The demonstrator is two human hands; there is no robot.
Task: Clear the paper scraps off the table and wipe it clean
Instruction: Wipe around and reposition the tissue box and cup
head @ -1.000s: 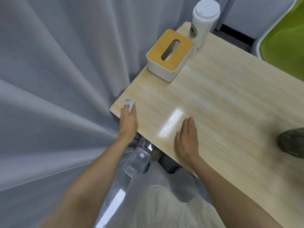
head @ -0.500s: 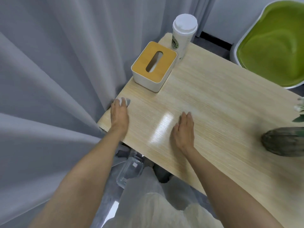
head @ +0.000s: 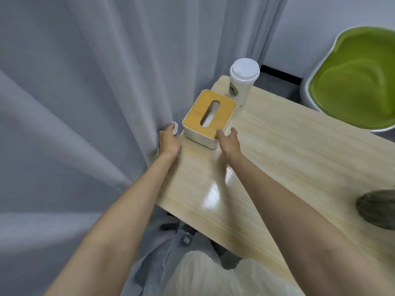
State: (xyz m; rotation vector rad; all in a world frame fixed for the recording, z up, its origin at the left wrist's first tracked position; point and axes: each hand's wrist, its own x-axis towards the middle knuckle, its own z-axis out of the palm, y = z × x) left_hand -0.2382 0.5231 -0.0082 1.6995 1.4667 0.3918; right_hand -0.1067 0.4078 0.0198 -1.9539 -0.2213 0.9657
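Observation:
My left hand (head: 170,139) presses a small white wipe (head: 174,127) onto the left edge of the light wooden table (head: 288,159), just left of the tissue box (head: 209,117). The box is white with a wooden lid and an oval slot. My right hand (head: 229,138) hangs open with its fingers spread at the box's near right corner, thumb close to the lid. I cannot tell if it touches the box. No paper scraps show on the tabletop.
A white lidded paper cup (head: 242,79) stands behind the box at the far corner. A grey curtain (head: 85,92) hangs against the table's left edge. A green chair (head: 354,82) sits at the far right, a dark rounded object (head: 378,208) at the right edge.
My left hand has slid the wipe forward along the left edge, up beside the tissue box. My right hand has lifted off the table and reached to the box's near corner.

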